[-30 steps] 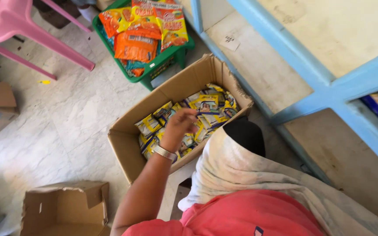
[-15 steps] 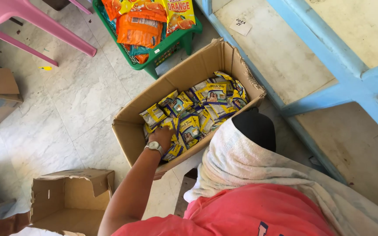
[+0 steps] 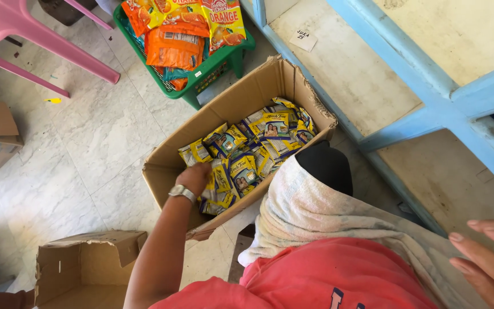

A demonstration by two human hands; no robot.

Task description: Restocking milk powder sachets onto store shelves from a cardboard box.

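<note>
Your right hand (image 3: 487, 257) comes in at the lower right edge of the frame. Its fingers (image 3: 470, 266) are stretched out flat and slightly spread, pointing left, and they hold nothing. Your left hand is out of view.

Closest to those fingers is the pale towel (image 3: 310, 212) draped over the head and shoulders of a co-worker in a red shirt (image 3: 327, 274), who crouches at lower centre. The fingers are near the cloth but not touching it.

The cardboard box (image 3: 241, 100) lies up and to the left of your hand, on the marble floor (image 3: 87, 143), with the co-worker between you and it. Its long axis runs from lower left to upper right of the frame, and its flaps are open. It is filled with yellow and blue packets (image 3: 258, 149) lying loosely, many of them flat.

The co-worker's hand (image 3: 194, 176), with a wristwatch (image 3: 182, 193) on the wrist, is down among the packets at the box's lower left end. It is far nearer to them than yours. I cannot tell whether it has closed on one.

A green basket (image 3: 212, 68) of orange packs (image 3: 172, 48) stands just beyond the box at upper centre. A blue shelf frame (image 3: 430, 114) fills the right side, and a smaller open box (image 3: 81, 263) sits at lower left.
</note>
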